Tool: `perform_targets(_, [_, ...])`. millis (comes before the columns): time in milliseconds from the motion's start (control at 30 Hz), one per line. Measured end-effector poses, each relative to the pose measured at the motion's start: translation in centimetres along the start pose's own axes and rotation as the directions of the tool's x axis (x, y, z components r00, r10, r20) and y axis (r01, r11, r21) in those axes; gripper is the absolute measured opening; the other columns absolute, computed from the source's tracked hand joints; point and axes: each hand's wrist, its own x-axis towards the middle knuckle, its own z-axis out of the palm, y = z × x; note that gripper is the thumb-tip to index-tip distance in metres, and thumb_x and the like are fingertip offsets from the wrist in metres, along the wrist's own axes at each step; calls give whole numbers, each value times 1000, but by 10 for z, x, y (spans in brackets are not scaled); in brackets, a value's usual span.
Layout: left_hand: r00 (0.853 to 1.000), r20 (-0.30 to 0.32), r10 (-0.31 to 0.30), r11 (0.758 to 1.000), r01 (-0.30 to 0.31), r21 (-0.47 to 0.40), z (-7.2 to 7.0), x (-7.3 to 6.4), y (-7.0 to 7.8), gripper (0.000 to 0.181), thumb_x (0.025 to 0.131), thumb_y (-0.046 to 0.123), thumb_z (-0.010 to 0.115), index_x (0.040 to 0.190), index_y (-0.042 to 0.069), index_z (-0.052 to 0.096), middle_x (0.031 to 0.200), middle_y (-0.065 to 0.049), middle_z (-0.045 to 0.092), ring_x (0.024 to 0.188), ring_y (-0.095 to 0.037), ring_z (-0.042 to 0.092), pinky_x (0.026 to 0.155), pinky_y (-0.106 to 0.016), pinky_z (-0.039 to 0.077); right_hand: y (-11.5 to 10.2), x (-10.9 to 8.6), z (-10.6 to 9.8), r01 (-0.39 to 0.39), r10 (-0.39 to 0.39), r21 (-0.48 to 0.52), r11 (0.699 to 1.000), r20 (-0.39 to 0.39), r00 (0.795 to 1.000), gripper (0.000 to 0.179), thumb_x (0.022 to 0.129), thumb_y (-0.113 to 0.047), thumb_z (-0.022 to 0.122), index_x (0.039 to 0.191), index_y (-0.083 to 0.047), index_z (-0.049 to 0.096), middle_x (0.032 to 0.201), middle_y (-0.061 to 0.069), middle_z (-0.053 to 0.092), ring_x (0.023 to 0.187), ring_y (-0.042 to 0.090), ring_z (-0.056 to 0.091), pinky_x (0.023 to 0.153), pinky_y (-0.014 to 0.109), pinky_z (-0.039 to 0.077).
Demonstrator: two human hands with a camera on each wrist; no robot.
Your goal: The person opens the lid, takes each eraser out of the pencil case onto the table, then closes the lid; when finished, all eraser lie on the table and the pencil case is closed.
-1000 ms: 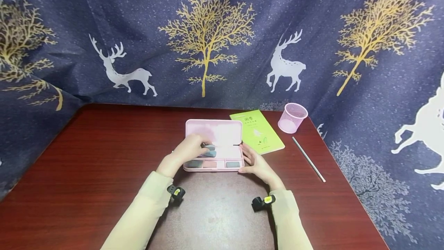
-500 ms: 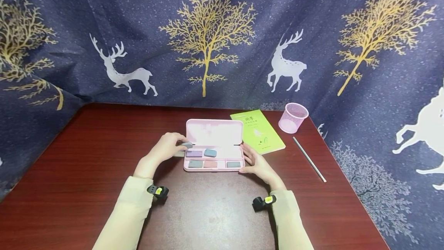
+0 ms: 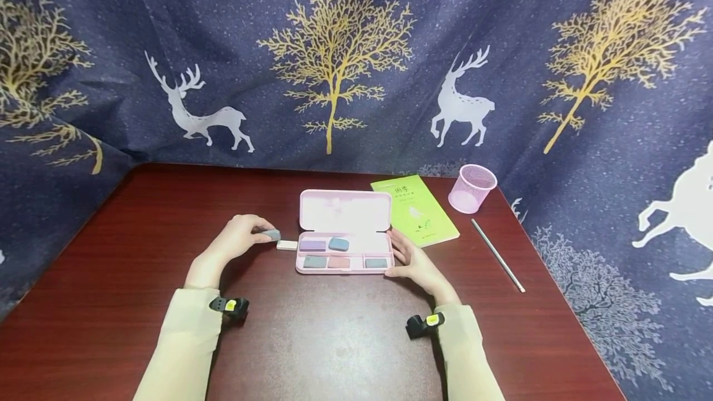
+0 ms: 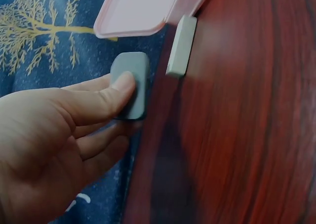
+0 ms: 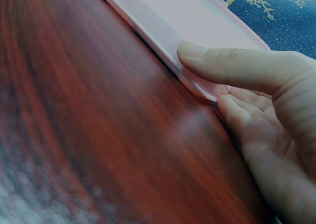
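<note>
Fingers of the left hand, left of frame center, are clamped on a blue-gray eraser, thumb on its broad face. Eraser out of the case and appears clear of the desk; not yet set down.

Next rightward: white eraser lying on the desk, just beside the left end of the pink pencil case; contact cannot be told.

Case at frame center, lid open. Back compartment: purple eraser, then blue eraser. Front left compartment: green-gray eraser, then pink eraser. Small front right compartment: slate eraser.

Right hand, right of center, pinches the case's right end, thumb over the rim, other fingers outside.

Farther right: yellow-green book on the desk behind the right hand, mesh pen holder, pencil lying in front of it.

Progress (judged): work looks partway through. Done: case open, two erasers outside it, one of those on the desk. Left: held eraser to be released; five remain inside. Whether those are also meant to move cannot be told.
</note>
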Motion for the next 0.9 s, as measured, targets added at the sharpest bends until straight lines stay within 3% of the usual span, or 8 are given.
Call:
perform_targets(267, [996,83,-17,1000,16,10,-7,-4,-5,16,84,7,73,99,1,75,93,-11,74,92,-29,66,86,-47,52,0,0,-2,-6,6,1,1000,3,1000,98,79,8,74,154,3,11,161,23,17,148,37,22,111,26,35])
perform_targets(567, [992,129,4,1000,-6,14,-1,-3,-6,17,81,4,74,97,3,76,91,-9,75,92,-28,66,85,-44,52,1,0,-1,10,-10,10,1000,3,1000,98,79,11,73,154,5,10,160,25,17,147,38,21,112,28,34])
perform_targets(900, [995,98,5,1000,-7,26,1,-3,-4,19,82,5,73,100,-2,73,91,-14,74,90,-31,67,86,-48,51,3,1,-1,7,-7,12,1000,1,1000,97,79,11,72,153,5,10,160,25,17,147,39,23,112,29,34])
